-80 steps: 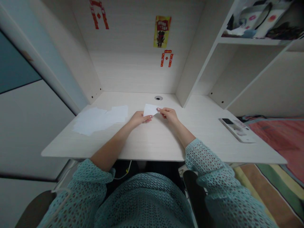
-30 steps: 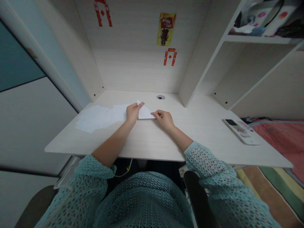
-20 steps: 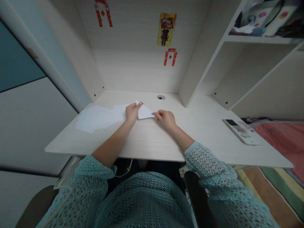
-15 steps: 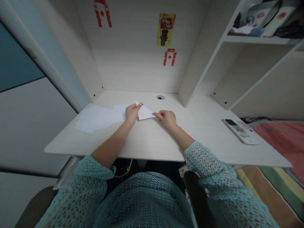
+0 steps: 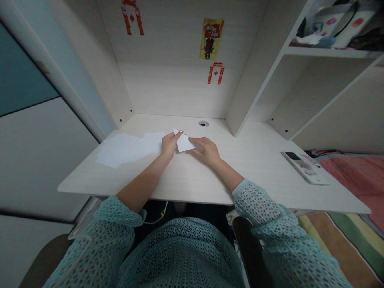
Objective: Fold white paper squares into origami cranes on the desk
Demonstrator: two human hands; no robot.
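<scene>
Between my two hands is a small piece of folded white paper [image 5: 184,144], held just over the desk. My left hand [image 5: 169,145] grips its left edge, the thumb lying on top near the upper corner. From the right, my right hand [image 5: 207,150] has its fingers and thumb around the paper's right end, covering that corner. More white paper sheets [image 5: 123,149] lie overlapping on the desk to the left of my left hand.
The white desk [image 5: 255,168] has a round cable hole [image 5: 203,124] near the back panel. A white phone-like object [image 5: 304,168] lies at the right. An upright divider [image 5: 252,80] and a filled shelf [image 5: 333,51] rise on the right. A red cloth [image 5: 354,172] is beyond the desk's right edge.
My right hand has slid left along the paper, its fingers now reaching further over it and hiding the right corner. My left hand keeps its hold. The view has shifted slightly.
</scene>
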